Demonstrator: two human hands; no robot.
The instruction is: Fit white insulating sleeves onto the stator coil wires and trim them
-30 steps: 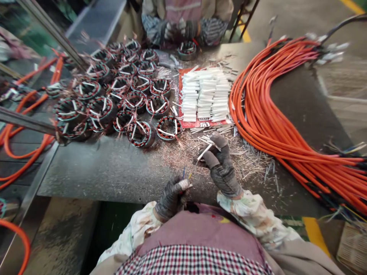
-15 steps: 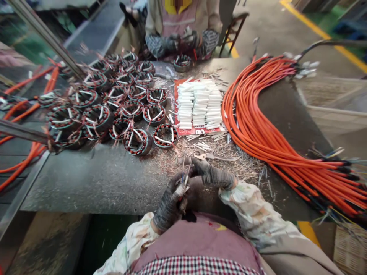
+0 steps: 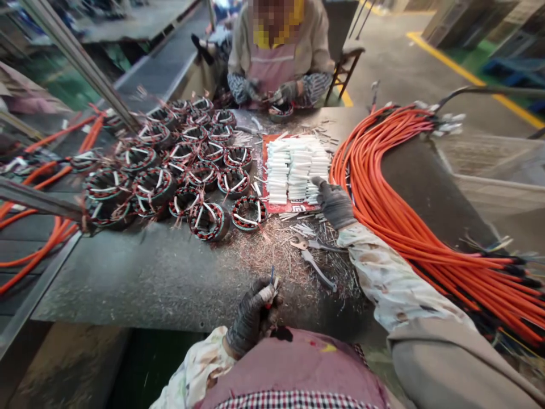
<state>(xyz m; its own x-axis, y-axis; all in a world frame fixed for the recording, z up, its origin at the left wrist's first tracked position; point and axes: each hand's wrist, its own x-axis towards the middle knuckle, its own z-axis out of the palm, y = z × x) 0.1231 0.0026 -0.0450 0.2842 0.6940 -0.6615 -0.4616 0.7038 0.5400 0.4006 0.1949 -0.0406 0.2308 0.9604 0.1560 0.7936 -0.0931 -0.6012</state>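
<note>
My left hand, in a dark work glove, is closed near the table's front edge around a small bundle of wires. Blue and whitish ends poke up past the thumb; the rest is hidden in the grip. My gloved right hand reaches out to the lower right corner of a pile of short white sleeves, fingers stretched and touching the sleeves. That pile lies in rows on a red sheet. Between my hands lie pliers with their handles spread.
Several wound stator rings crowd the left of the metal table. A thick bundle of orange cables curves along the right. Wire clippings litter the middle. Opposite, a co-worker's gloved hands are over another stator.
My right hand has left the wires beside my left hand and moved forward and right to the white sleeves. The left hand keeps its hold. The pliers' handles now show apart.
</note>
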